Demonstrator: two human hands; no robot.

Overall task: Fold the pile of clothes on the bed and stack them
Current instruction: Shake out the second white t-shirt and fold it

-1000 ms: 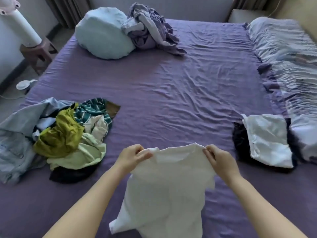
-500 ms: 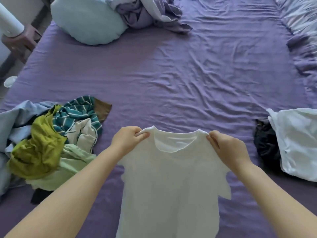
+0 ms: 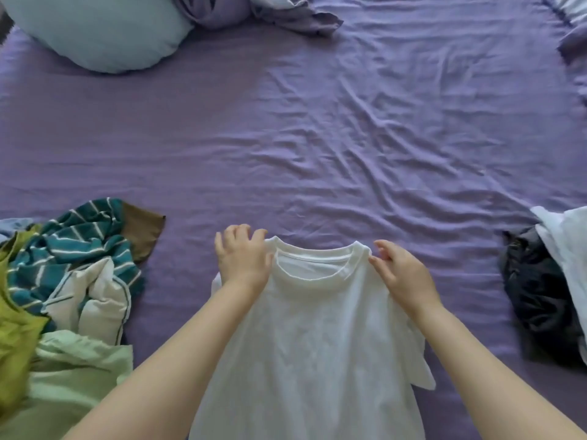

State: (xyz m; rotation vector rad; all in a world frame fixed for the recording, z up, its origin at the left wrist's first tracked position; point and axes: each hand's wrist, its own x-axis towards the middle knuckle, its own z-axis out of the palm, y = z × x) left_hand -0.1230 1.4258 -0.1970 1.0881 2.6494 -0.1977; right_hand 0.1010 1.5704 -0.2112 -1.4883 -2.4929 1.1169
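A white T-shirt lies spread on the purple bed sheet, collar away from me. My left hand rests over its left shoulder with fingers spread and straight. Beside the collar, my right hand lies on the right shoulder with relaxed fingers touching the fabric. An unfolded pile of clothes sits at the left: a teal striped piece, an olive one, pale green and white ones. At the right edge a white garment lies on a dark garment.
A pale blue pillow lies at the far left of the bed. Crumpled purple bedding sits beside it at the top edge. Wrinkled bare sheet stretches between the pile and the stack.
The shirt went from hanging in both pinching hands to lying flat on the sheet. Both hands have let go of the shoulders and opened. The view has tipped downward and closer.
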